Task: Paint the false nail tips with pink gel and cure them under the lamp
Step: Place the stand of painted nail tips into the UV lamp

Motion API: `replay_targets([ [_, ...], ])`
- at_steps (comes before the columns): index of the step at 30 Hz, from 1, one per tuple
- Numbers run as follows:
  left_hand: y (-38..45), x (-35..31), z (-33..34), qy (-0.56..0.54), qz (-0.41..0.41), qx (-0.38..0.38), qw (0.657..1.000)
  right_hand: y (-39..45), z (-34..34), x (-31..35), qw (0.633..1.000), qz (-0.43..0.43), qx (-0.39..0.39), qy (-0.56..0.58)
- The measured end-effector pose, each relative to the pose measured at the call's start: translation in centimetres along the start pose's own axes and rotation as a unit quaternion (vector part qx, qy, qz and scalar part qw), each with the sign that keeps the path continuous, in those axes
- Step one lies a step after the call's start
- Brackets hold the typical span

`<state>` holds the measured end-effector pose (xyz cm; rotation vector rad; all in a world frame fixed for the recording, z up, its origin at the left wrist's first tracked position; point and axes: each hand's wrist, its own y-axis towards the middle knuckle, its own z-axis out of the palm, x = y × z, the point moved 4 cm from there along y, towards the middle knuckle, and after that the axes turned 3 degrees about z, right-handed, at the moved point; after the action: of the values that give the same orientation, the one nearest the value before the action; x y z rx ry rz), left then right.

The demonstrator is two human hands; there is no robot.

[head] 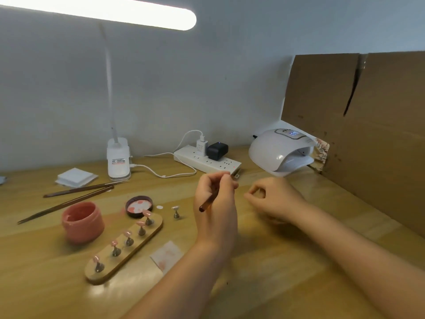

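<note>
Head view, the only one. Five nail tips (127, 233) stand on small stems along a wooden holder (108, 271) at lower left of centre, and all five already look pink. A sixth tip (176, 207) sits on its own stand on the bare worktop (287, 272), just right of the holder's upper end, and looks pale, so I judge it unpainted. The open pink gel jar (82, 221) is left of the holder, its lid (139, 206) lying inside-up just above the holder's top end. The curing lamp (279, 151) sits at right of centre against the cardboard (368, 125), its display lit and its mouth facing right.

The step in hand, as I read it, is finishing the lone tip or moving the set to the lamp. To do it well: load little gel, steady the stand with the free hand, stroke from base to tip, and carry the holder level so no stem topples.

The left hand (217, 203) is at centre frame, its grip clamped on a brown brush handle (208, 202) that slants down to the left; the bristle end is hidden behind the fingers. The right hand (273, 199), right of it and apart, has thumb and forefinger curled together into a ring; motion blur keeps me from telling whether anything is pinched there.
</note>
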<state>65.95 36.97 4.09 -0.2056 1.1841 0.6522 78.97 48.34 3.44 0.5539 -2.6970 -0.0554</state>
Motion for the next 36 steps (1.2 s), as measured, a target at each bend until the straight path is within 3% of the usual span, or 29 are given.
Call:
replay_targets([
  [5,-0.1,-6.1,-4.4,0.005,0.088,-0.016,0.996,-1.3,1.8,7.5,0.987,-0.105,0.113,0.041],
  [12,1.0,-11.4,-15.2,-0.030,0.122,-0.170,0.978,0.0,6.3,12.8,0.961,-0.125,0.245,0.038],
  [18,2.3,-12.9,-18.3,-0.022,0.131,-0.206,0.970,1.0,7.4,14.3,0.943,-0.135,0.300,0.056],
  [27,2.6,-13.4,-18.5,-0.037,0.114,-0.215,0.969,1.3,7.8,14.7,0.942,-0.168,0.272,0.102],
  [36,2.3,-13.2,-18.0,-0.038,0.104,-0.204,0.973,1.0,6.7,16.9,0.959,-0.221,0.175,-0.040],
])
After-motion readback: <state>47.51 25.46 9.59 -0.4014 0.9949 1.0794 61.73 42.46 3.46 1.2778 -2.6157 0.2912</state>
